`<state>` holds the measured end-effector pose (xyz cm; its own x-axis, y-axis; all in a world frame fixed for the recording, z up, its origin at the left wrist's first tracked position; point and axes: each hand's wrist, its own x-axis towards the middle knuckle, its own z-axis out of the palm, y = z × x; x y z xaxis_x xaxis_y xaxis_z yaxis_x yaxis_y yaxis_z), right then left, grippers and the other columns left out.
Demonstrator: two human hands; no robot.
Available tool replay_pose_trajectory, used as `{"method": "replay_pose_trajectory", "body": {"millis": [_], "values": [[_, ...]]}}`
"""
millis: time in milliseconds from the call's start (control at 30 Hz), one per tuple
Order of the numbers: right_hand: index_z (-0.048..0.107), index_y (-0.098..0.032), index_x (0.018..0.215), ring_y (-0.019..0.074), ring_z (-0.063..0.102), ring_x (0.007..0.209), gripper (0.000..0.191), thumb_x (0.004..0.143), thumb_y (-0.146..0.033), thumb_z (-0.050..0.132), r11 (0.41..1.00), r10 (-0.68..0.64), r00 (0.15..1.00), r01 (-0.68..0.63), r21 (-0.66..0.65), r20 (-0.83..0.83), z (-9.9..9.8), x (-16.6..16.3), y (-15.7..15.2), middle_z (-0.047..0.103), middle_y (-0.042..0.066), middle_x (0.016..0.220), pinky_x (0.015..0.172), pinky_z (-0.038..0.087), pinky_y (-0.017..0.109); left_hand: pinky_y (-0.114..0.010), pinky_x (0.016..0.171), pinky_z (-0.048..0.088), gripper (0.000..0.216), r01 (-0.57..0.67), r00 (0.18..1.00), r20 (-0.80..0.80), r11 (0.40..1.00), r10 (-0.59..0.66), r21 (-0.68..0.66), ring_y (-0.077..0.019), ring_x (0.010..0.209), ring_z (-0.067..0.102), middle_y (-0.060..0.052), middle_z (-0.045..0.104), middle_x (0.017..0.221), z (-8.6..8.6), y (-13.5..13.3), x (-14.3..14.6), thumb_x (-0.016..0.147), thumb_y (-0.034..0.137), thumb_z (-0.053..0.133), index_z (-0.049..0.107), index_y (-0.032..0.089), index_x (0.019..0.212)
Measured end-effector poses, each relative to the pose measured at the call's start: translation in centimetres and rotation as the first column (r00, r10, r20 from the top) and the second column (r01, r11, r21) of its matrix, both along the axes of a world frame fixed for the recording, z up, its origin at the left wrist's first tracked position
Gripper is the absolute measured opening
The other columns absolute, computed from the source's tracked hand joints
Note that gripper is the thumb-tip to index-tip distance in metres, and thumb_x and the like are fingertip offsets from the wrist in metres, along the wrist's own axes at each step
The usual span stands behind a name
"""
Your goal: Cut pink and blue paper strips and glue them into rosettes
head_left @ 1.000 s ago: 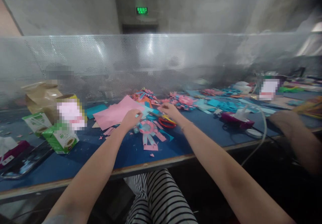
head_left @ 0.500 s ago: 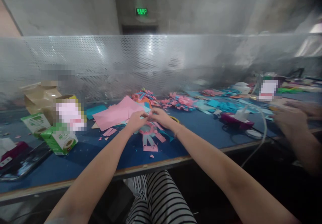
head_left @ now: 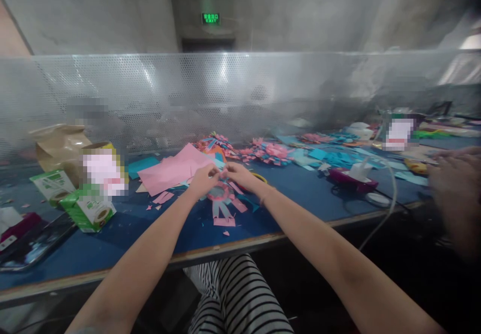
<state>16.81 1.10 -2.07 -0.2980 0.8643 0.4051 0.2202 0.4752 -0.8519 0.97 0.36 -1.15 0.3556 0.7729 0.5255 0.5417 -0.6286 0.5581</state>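
Green EXIT sign [head_left: 211,19], rosette [head_left: 223,213] near table's [head_left: 146,239] front edge, cartons [head_left: 80,213] leftward, right hand [head_left: 237,175] pinching pink paper [head_left: 224,175], left hand's [head_left: 206,180] fingers unclear

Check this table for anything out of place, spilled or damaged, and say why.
No spill or clear damage shows. Small pink scraps litter the table left of the rosette, like stray offcuts, and another scrap sits alone near the front edge. The pink sheets also lie askew, corners not lined up.
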Motion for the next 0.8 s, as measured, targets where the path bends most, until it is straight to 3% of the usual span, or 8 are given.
{"method": "replay_pose_trajectory", "body": {"millis": [267, 500, 633, 800], "values": [[0.048, -0.016, 0.066, 0.0076, 0.042, 0.057, 0.011, 0.066, -0.026, 0.051, 0.997, -0.022, 0.997, 0.016, 0.08, 0.073, -0.4, 0.4, 0.9, 0.047, -0.004, 0.061, 0.056, 0.035, 0.021, -0.025, 0.066, 0.045, 0.026, 0.045, 0.999, -0.028, 0.999, -0.045, 0.004, -0.012, 0.066, 0.054, -0.001, 0.059, 0.068, 0.1, 0.0, 0.1, 0.074, 0.043, 0.047, 0.051, 0.017, 0.069], [0.052, -0.012, 0.072, 0.0069, 0.043, 0.059, 0.013, 0.069, -0.025, 0.052, 0.991, -0.046, 0.981, 0.021, 0.129, 0.189, 0.4, 0.7, 0.3, 0.05, -0.003, 0.064, 0.058, 0.034, 0.02, -0.023, 0.061, 0.043, 0.03, 0.028, 0.999, -0.018, 1.0, -0.028, -0.002, -0.0115, 0.061, 0.052, 0.0, 0.057, 0.064, 0.2, 0.2, 0.0, 0.071, 0.047, 0.049, 0.049, 0.017, 0.066], [0.051, -0.012, 0.071, 0.0062, 0.042, 0.058, 0.01, 0.07, -0.022, 0.053, 0.994, -0.053, 0.979, 0.032, 0.109, 0.196, 0.8, 0.7, 0.0, 0.047, -0.004, 0.061, 0.057, 0.033, 0.019, -0.023, 0.058, 0.042, 0.031, -0.007, 0.999, -0.053, 1.0, 0.005, -0.03, -0.0118, 0.059, 0.052, 0.0, 0.058, 0.062, 0.7, -0.1, 0.1, 0.07, 0.048, 0.05, 0.051, 0.017, 0.065], [0.049, -0.013, 0.072, 0.0061, 0.045, 0.059, 0.011, 0.071, -0.023, 0.054, 0.999, 0.029, 0.992, -0.031, 0.017, 0.126, 1.1, 0.8, -0.1, 0.048, -0.004, 0.064, 0.058, 0.036, 0.019, -0.022, 0.058, 0.041, 0.031, -0.006, 0.996, -0.086, 1.0, 0.004, -0.03, -0.012, 0.058, 0.052, 0.0, 0.059, 0.062, 1.1, -0.1, 0.1, 0.07, 0.047, 0.049, 0.053, 0.018, 0.064]]}}
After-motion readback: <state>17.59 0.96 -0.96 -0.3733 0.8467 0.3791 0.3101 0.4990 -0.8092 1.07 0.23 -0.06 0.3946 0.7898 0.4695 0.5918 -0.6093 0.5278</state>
